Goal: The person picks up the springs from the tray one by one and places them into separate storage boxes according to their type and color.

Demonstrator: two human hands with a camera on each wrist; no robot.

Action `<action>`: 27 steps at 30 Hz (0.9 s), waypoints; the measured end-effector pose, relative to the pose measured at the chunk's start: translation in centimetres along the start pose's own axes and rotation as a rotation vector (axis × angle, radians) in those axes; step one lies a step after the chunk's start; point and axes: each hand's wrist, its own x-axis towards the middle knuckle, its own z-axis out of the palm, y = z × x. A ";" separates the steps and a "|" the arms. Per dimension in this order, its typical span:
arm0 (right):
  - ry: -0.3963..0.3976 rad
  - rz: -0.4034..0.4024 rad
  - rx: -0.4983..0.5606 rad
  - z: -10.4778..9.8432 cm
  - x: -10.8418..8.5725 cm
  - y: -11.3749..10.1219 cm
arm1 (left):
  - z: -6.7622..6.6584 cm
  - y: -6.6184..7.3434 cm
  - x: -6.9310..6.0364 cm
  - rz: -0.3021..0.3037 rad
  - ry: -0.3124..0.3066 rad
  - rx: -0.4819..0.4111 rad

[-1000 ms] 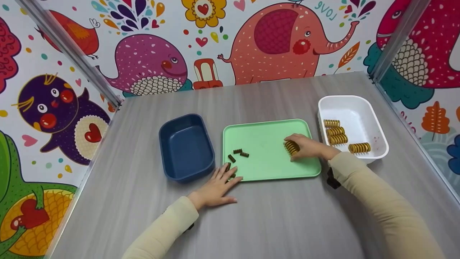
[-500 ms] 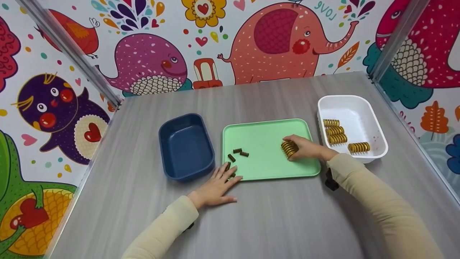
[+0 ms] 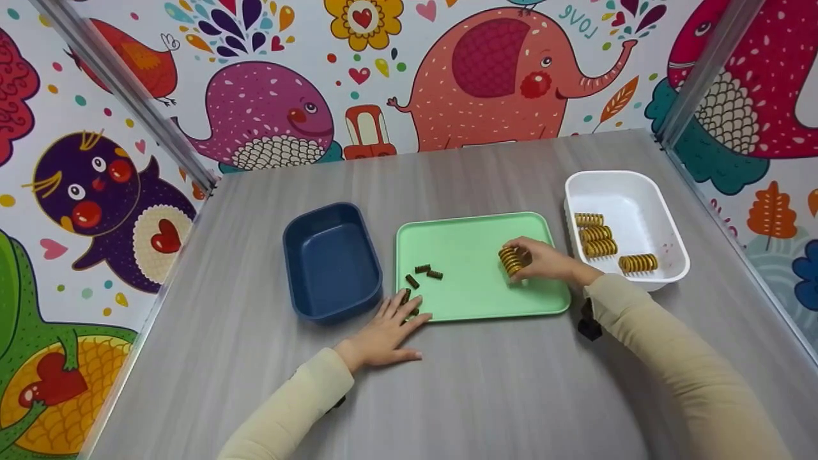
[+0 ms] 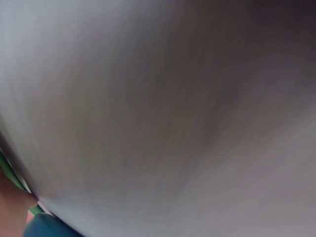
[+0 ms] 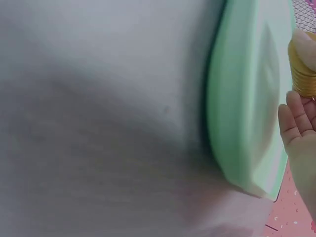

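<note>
Green tray (image 3: 473,255) as reference. Right hand (image 3: 544,260) pinching ribbed gold piece (image 3: 510,260) over tray's right half; I can't tell if piece touches tray. Left hand (image 3: 381,333) has fingers spread at tray's near-left corner, partly hiding small dark pieces (image 3: 412,281). Blue bin (image 3: 332,265) left of tray, white bin (image 3: 632,198) right, four gold pieces (image 3: 638,262) inside.

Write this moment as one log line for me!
right hand: holds gold coil over green tray | left hand: rests at tray's near left corner | small dark pieces: tray's left part | white bin: gold coils inside
</note>
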 end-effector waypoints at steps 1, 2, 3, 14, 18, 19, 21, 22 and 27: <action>0.006 0.002 0.029 -0.1 0.0 -0.1 | 0.0 0.0 0.0 0.000 -0.002 -0.001; 0.010 -0.003 0.054 -0.2 0.1 -0.1 | 0.0 0.0 0.0 0.001 0.000 0.000; 0.012 -0.011 0.078 -0.3 0.1 -0.1 | 0.0 0.0 0.0 0.004 0.003 0.000; 0.050 -0.061 0.201 -1.2 0.1 -1.3 | -0.1 0.1 -0.1 0.018 0.013 -0.006; 0.065 -0.051 0.215 -1.7 0.0 -2.1 | -0.2 0.1 -0.1 0.021 0.013 -0.010; 0.070 -0.045 0.218 -1.9 -0.1 -2.3 | -0.2 0.1 -0.1 0.020 0.012 -0.015; 0.083 -0.028 0.226 -2.2 -0.1 -2.6 | -0.3 0.1 -0.1 0.015 0.009 -0.020; 0.091 -0.024 0.222 -2.4 -0.2 -2.7 | -0.3 0.1 -0.1 0.012 0.004 -0.021; 0.122 -0.016 0.228 -3.6 -0.4 -3.1 | -0.3 0.1 -0.1 0.004 -0.009 -0.016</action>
